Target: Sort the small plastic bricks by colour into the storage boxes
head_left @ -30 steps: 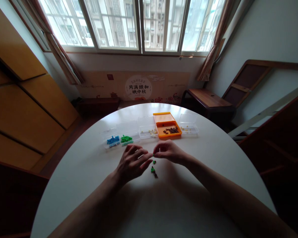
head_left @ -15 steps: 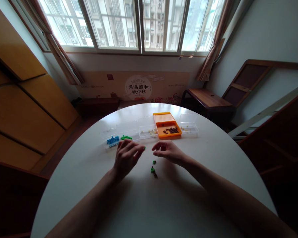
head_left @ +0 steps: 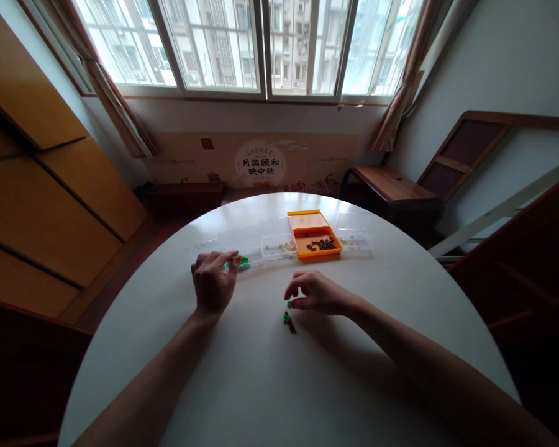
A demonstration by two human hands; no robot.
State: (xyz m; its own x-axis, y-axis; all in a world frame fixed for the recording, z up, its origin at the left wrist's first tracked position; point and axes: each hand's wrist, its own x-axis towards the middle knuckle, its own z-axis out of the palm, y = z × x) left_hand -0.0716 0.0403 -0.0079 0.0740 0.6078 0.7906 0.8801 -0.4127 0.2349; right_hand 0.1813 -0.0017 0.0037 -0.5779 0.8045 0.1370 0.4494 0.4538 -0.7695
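Wall panel [head_left: 259,165] reads "月满颐和 映中秋"
Left hand [head_left: 214,279] nearly pinched at green pieces [head_left: 245,263], right hand [head_left: 320,292] loosely curled, holds unclear; green-brown cluster [head_left: 287,318] slants nearer-right.

And here the bare left hand [head_left: 213,279] blocks most of the leftmost clear plastic box [head_left: 205,244], its contents out of sight! The small bright-green pieces [head_left: 245,260] are partly covered too; whether the fingers pinch any, no telling. Over at the bare right hand [head_left: 319,292], a tiny green piece [head_left: 289,304] is too small to call, gripped or loose. Both forearms [head_left: 158,360] and the round white table [head_left: 242,385] run off the bottom edge.
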